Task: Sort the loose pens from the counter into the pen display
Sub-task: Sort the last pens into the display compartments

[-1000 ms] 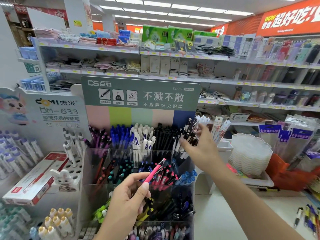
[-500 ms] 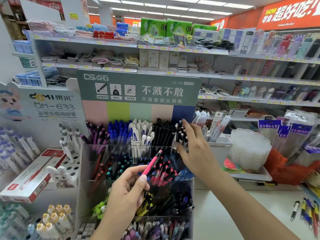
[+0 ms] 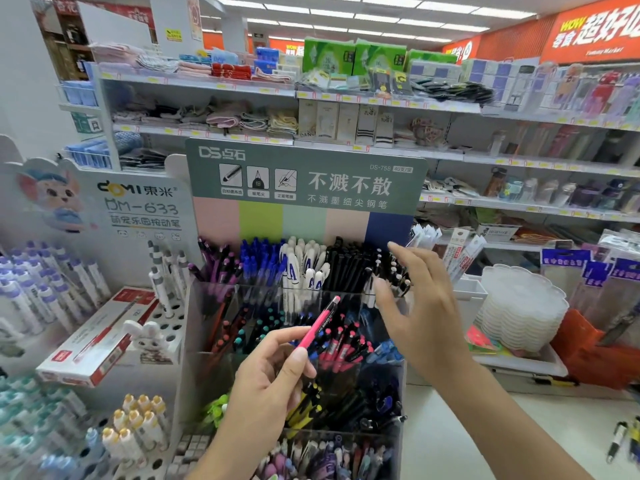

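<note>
My left hand (image 3: pixel 266 386) pinches a pink pen (image 3: pixel 320 323) by its lower end, tilted up and to the right in front of the tiered clear pen display (image 3: pixel 207 306). The pen's tip hangs over the middle tier, above a bunch of pink-capped pens (image 3: pixel 346 344). My right hand (image 3: pixel 415 306) is spread and empty at the right end of the top tier, beside the black pens (image 3: pixel 353 265). Loose pens (image 3: pixel 627 441) lie on the white counter (image 3: pixel 467 434) at the far right edge.
Left of the display stands a white pen stand (image 3: pixel 162 337) with a red-and-white box (image 3: pixel 100 337) leaning on it. A stack of white trays (image 3: pixel 519 306) and an orange basket (image 3: pixel 588 351) sit to the right. Store shelves (image 3: pixel 381 147) run behind.
My right hand has come off the black pens at the top tier and drawn back a little, fingers spread. My left hand keeps the pink pen almost still.
</note>
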